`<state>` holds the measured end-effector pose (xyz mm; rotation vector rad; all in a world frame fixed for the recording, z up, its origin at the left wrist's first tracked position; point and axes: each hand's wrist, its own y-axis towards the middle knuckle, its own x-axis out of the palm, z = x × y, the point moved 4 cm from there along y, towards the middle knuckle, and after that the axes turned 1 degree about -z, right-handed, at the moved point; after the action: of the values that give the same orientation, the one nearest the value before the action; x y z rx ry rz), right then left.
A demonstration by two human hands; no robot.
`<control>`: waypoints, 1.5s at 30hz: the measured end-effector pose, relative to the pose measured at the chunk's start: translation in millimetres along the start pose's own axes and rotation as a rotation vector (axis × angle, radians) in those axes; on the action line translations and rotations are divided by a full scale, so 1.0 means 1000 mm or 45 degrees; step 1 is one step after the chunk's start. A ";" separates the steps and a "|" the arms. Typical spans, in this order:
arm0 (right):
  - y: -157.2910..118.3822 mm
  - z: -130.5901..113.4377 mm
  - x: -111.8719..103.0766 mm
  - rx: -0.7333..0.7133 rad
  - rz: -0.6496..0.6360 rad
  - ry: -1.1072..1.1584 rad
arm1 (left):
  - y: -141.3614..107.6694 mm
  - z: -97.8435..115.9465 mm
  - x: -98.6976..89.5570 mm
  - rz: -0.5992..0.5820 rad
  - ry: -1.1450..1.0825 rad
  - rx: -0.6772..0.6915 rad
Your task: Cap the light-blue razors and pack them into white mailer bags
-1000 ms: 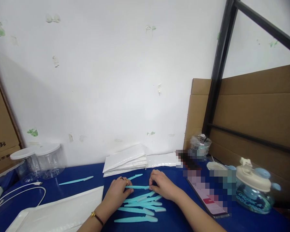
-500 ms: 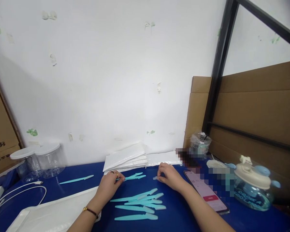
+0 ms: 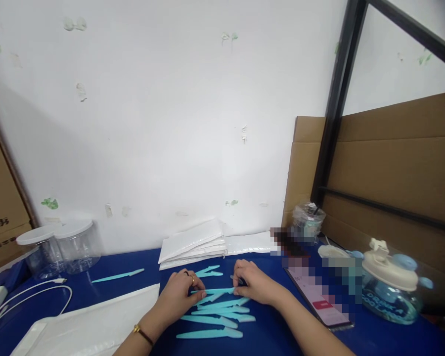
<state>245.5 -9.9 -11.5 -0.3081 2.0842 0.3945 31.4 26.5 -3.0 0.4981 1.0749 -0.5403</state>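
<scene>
Between my two hands a turquoise eyebrow razor [image 3: 219, 290] lies level, just over the other razors. My left hand [image 3: 181, 294] pinches its handle end between thumb and fingers. At the blade end, my right hand [image 3: 252, 282] has its fingertips closed on the razor; a small translucent piece [image 3: 233, 278] shows beside them. Several more turquoise razors [image 3: 207, 334] lie side by side on the blue tabletop below the hands. Behind my left hand are two others [image 3: 209, 271], partly covered by its fingers.
A white padded mailer [image 3: 92, 324] lies at the left, with a single razor [image 3: 118, 276] beyond it. Stacked white mailers [image 3: 193, 244] rest against the wall. Clear jars [image 3: 77, 247] and a white cable [image 3: 68, 301] are left; a phone [image 3: 319, 299] and drink bottle [image 3: 389, 287] are right.
My left hand has moved right and nearer, leaving the rear razors, and now grips one from the front group. My right hand has shifted slightly left and nearer, onto that razor's blade end.
</scene>
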 end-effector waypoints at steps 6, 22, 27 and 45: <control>0.002 0.014 -0.013 0.044 0.168 -0.065 | 0.006 -0.019 -0.009 0.088 0.115 -0.091; 0.001 -0.013 0.000 0.011 0.068 0.041 | 0.001 -0.003 0.002 -0.060 0.094 -0.093; 0.004 -0.019 0.005 -0.033 0.058 0.022 | 0.003 0.003 -0.001 0.053 0.118 -0.042; -0.020 0.010 -0.011 0.122 -0.075 0.028 | -0.002 -0.003 -0.007 0.102 0.024 -0.025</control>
<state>266.1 -23.1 -9.9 -0.3174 2.1025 0.2564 25.4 28.3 1.8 0.5280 1.0725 -0.4549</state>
